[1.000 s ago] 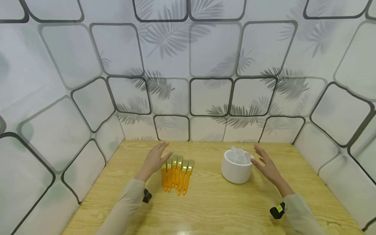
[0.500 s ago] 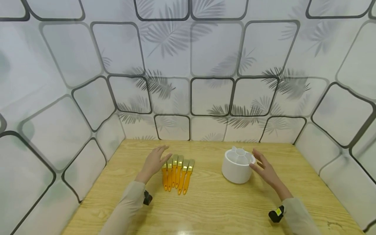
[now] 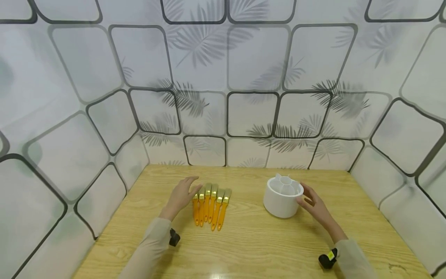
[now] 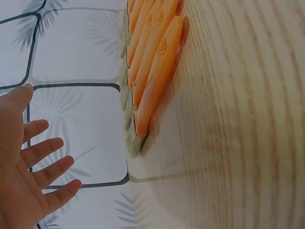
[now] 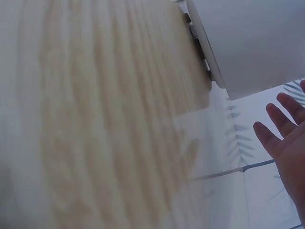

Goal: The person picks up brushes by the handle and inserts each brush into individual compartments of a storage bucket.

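Partly, the left hand (image 3: pixel 179 197) hides the leftmost brush (image 3: pixel 196 213).

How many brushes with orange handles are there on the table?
6, side by side on the table. From left: first brush, second brush, third brush, fourth brush, fifth brush, sixth brush. The left hand may hide others.

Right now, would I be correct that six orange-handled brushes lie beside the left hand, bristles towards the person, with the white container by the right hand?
Not quite: in the head view, the bristles point the other way, towards the wall. The six orange-handled brushes do lie beside the left hand, with the white container by the right hand.
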Motion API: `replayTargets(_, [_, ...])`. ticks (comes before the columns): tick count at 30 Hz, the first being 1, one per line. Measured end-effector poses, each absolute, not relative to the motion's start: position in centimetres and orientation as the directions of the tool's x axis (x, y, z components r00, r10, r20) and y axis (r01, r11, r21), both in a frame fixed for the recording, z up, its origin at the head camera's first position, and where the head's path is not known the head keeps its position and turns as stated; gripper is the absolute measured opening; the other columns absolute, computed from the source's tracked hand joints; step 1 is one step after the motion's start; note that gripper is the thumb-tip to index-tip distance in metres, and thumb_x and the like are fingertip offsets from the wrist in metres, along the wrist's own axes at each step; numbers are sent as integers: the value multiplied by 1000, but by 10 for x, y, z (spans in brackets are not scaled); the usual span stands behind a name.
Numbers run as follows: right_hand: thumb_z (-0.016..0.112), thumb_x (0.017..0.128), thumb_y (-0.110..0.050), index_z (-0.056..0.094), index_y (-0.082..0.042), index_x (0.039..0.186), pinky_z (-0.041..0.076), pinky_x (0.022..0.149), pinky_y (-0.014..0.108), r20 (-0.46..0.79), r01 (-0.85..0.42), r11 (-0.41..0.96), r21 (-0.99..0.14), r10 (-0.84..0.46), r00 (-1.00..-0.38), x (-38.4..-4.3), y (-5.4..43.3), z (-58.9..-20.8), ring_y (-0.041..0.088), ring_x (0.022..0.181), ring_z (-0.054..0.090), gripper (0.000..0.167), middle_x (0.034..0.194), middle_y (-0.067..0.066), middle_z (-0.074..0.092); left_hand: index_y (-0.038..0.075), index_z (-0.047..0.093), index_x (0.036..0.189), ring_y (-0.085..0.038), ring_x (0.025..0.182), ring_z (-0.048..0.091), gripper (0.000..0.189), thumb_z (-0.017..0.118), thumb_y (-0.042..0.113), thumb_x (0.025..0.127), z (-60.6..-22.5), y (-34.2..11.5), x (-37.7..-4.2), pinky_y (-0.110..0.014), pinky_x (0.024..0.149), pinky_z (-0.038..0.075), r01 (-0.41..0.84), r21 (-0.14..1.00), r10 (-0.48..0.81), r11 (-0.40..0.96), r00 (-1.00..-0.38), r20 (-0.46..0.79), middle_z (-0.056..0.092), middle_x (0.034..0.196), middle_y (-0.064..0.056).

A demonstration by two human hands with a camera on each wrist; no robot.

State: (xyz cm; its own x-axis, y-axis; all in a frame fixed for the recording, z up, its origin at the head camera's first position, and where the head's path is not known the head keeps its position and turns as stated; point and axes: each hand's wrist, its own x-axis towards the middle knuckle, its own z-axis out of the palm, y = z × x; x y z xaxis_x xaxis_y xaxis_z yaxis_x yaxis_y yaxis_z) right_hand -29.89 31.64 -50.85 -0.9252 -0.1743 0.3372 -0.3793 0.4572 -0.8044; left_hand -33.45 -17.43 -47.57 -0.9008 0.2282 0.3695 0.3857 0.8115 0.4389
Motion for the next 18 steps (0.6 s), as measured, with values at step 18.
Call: replayTargets(18, [55, 92, -8, 27, -10, 145, 42, 95, 34, 341, -383, 365, -848, -178, -923, -295, 323, -520, -8, 114, 40, 60, 140, 5, 39, 6, 50, 131, -31, 107, 55, 51, 50, 41, 94, -487, -177, -327, -47, 88, 47, 323, 515, 173, 794, -932, 318, 58, 117, -15])
